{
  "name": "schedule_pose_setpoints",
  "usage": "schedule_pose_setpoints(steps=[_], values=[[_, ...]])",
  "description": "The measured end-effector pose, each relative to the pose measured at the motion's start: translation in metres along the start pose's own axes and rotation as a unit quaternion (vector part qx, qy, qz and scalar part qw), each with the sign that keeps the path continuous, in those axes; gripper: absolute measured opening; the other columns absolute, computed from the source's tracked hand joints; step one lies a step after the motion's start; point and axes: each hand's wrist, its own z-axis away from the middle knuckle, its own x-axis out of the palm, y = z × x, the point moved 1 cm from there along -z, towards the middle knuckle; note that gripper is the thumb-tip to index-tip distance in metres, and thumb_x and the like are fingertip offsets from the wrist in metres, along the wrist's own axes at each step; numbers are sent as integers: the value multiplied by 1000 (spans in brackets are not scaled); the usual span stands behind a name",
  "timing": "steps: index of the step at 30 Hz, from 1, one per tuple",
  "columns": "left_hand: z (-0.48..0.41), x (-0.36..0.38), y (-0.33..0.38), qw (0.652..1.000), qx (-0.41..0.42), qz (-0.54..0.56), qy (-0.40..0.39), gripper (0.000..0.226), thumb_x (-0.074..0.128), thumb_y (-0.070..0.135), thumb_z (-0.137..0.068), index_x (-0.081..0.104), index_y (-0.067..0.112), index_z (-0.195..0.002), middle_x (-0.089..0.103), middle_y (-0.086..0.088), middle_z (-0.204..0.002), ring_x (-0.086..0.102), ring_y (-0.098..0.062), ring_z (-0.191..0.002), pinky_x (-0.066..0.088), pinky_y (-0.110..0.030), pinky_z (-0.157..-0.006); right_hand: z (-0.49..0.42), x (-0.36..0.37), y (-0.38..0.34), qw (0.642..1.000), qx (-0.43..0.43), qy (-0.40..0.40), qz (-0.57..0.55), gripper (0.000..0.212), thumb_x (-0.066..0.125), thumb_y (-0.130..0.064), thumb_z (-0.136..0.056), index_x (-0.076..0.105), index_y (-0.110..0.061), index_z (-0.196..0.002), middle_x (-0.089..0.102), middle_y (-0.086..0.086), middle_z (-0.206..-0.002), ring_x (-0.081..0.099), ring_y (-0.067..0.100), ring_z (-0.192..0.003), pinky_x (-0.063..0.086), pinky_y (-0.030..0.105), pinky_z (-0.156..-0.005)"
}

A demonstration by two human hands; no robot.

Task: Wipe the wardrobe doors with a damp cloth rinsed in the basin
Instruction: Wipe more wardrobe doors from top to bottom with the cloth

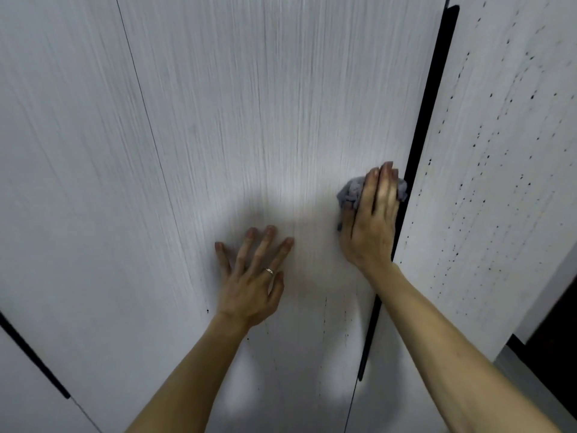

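Note:
A white wood-grain wardrobe door (265, 120) fills the head view. My right hand (371, 220) presses a crumpled grey cloth (351, 192) flat against that door, close to its right edge and the long black handle strip (427, 120). My left hand (253, 276) rests open on the same door, fingers spread, a ring on one finger, lower and to the left of the cloth. The basin is not in view.
The neighbouring door (499, 182) on the right carries many dark specks. Another door (56, 151) stands to the left, with a second black handle strip (34, 354) at the lower left. A dark gap (549, 339) shows at the lower right.

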Motion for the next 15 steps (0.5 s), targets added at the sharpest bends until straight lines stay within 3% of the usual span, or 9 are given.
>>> schedule_pose_setpoints(steps=[2,5,8,12,15], values=[[-1,1,0,1000,3,0,12,65,44,43,-95,27,31,-156,13,-1,-167,6,-30,-154,3,-77,-111,25,2,4,1000,15,-17,-1,58,32,-27,-109,24,14,-149,21,35,-156,16,48,-148,19,57,-121],[-2,3,0,1000,6,-1,27,64,44,44,-95,30,30,-156,15,-2,-166,7,-30,-154,2,-77,-111,101,2,13,991,46,-121,19,63,27,-32,-107,4,1,-156,13,29,-160,11,45,-149,26,59,-118],[-1,4,1,1000,10,-4,22,66,44,45,-94,28,30,-156,12,-2,-167,7,-31,-154,1,-77,-111,142,2,17,983,67,-167,46,62,39,-31,-104,15,-1,-153,12,23,-160,10,41,-148,36,63,-109],[-1,2,2,1000,2,-5,-9,68,40,49,-95,22,32,-158,6,0,-168,-1,-28,-154,-3,-75,-112,135,3,7,978,81,-171,90,83,65,-14,-91,14,1,-155,4,22,-164,-6,31,-153,17,56,-121],[1,-8,-4,999,2,8,-35,69,39,48,-96,14,34,-159,1,2,-168,-5,-25,-154,-9,-69,-115,93,2,-12,980,49,-151,117,98,72,-11,-85,7,-6,-158,2,20,-165,-10,27,-153,-5,46,-124]])
